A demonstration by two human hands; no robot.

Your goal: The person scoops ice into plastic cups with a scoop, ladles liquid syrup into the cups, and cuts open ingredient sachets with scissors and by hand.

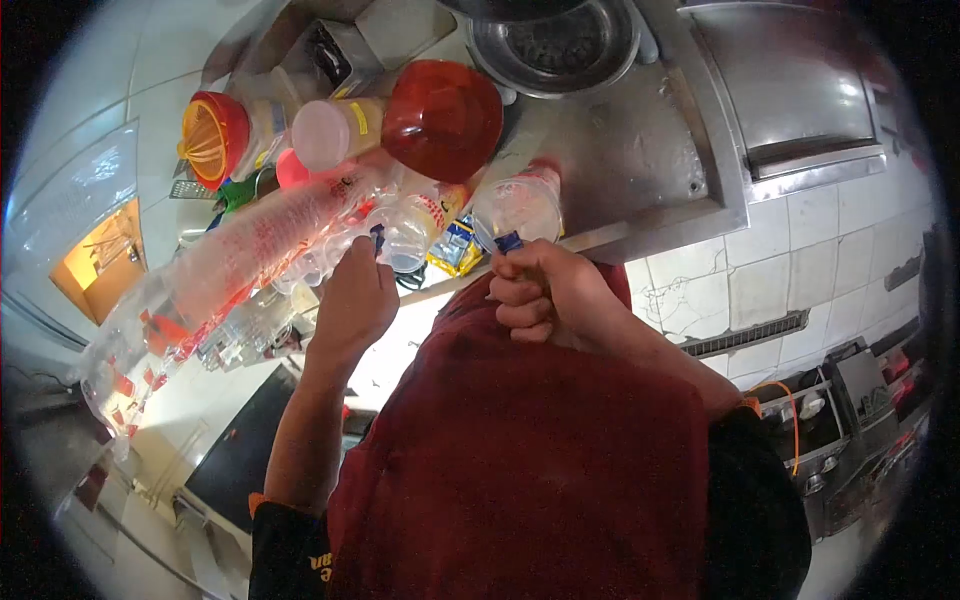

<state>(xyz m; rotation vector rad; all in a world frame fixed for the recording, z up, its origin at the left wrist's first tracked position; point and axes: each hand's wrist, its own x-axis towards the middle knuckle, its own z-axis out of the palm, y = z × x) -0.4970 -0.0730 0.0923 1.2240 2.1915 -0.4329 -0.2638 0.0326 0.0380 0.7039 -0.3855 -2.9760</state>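
Note:
My left hand (pixel 355 295) is closed in a pinch, with a small dark-blue wrapper piece (pixel 377 236) showing at its fingertips. Likewise closed, my right hand (pixel 548 290) pinches another small blue wrapper piece (pixel 508 242) between thumb and curled fingers. Just beyond the right hand, a clear plastic cup with red print (pixel 520 205) stands on the counter; its contents are hard to make out. Between the hands lies a blue and yellow packet (pixel 455 248). Close to the left hand are clear plastic cups (pixel 402 238). Whether the two blue pieces come from one sachet I cannot tell.
A long plastic sleeve of stacked cups (pixel 250 255) runs along the counter's left. Behind it are a red container (pixel 442 120), a pink-lidded tub (pixel 322 135) and an orange citrus juicer (pixel 208 145). A metal bowl (pixel 555 45) sits farther back on the steel counter (pixel 640 150).

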